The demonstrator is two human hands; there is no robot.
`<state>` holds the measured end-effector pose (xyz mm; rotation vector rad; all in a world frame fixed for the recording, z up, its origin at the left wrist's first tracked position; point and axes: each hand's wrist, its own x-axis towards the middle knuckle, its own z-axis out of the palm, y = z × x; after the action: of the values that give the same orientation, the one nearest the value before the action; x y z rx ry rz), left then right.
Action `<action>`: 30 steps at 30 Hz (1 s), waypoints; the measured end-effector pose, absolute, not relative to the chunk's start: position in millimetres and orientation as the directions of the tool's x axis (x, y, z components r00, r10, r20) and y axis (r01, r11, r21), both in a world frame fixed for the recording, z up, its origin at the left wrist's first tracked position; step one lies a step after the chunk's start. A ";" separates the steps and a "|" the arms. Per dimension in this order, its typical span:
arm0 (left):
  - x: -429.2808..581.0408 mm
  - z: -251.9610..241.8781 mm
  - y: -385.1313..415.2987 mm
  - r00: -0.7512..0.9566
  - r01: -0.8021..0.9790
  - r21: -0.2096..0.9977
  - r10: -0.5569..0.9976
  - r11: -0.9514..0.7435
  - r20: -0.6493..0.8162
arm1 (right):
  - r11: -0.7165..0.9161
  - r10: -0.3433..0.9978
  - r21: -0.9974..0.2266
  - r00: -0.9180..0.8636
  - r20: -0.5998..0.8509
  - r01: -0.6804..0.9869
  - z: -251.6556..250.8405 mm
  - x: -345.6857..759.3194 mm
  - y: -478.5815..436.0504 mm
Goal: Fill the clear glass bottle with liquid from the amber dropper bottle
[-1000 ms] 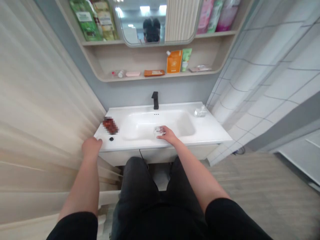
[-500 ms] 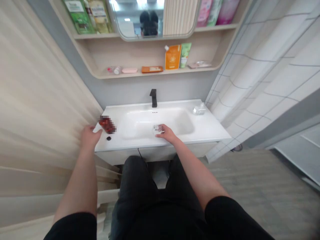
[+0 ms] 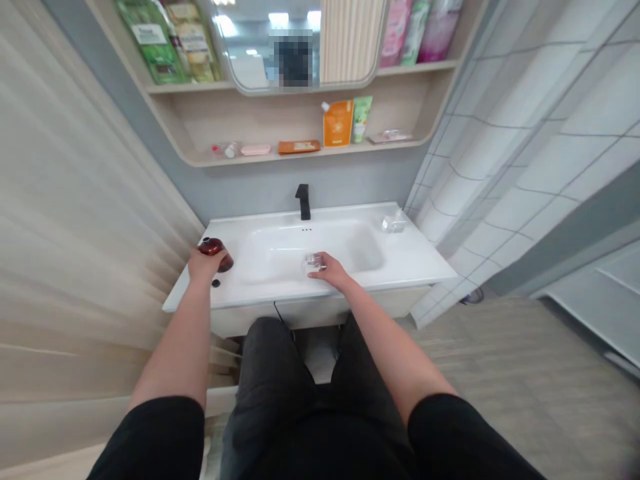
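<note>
My left hand (image 3: 203, 265) is closed around a reddish-brown bottle (image 3: 212, 246) at the left end of the white counter. The bottle appears to stand upright, with a dark neck at its top; the hand covers part of its side. A small black cap (image 3: 215, 283) lies on the counter just below that hand. Over the basin's front part, my right hand (image 3: 333, 272) grips a small clear container (image 3: 312, 264) between thumb and fingers. Its exact kind is hard to make out.
Behind the white basin (image 3: 360, 247) rises a black faucet (image 3: 303, 202). A clear bottle (image 3: 393, 223) is at the counter's back right. Above, a shelf (image 3: 280, 159) bears an orange pouch (image 3: 338, 124), a green tube (image 3: 361, 120) and small items. A beige curtain (image 3: 100, 233) hangs close on the left.
My left hand has moved right from beside the reddish-brown bottle and taken hold of it. My right hand keeps the clear container over the basin. The view has shifted slightly.
</note>
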<state>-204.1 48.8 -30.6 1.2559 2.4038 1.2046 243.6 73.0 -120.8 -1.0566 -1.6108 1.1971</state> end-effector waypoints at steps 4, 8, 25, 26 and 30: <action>-176.3 -33.5 50.0 -0.655 0.614 0.743 0.697 0.266 0.292 | 0.175 0.953 -0.972 -0.274 0.128 0.156 -118.9 243.2 72.4; -125.3 -37.3 50.8 -0.546 0.645 0.759 0.749 0.090 0.375 | 0.169 0.960 -0.963 -0.255 0.113 0.211 -115.8 241.8 72.6; -10.4 -87.0 72.4 -0.125 0.809 0.583 0.947 -0.075 0.295 | 0.108 0.965 -0.811 -0.257 -0.053 0.575 -120.9 233.2 109.5; -10.4 -87.5 72.3 -0.116 0.823 0.564 0.951 -0.071 0.288 | 0.108 0.966 -0.806 -0.253 -0.053 0.582 -121.9 232.7 109.3; -7.0 -84.8 68.0 -0.105 0.896 0.444 0.957 -0.027 0.270 | 0.111 0.966 -0.844 -0.256 -0.032 0.525 -121.6 235.0 106.7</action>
<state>-7.0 68.0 -84.8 2.0192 2.1061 0.7976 235.0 106.7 -121.6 -1.4474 -1.8469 1.0442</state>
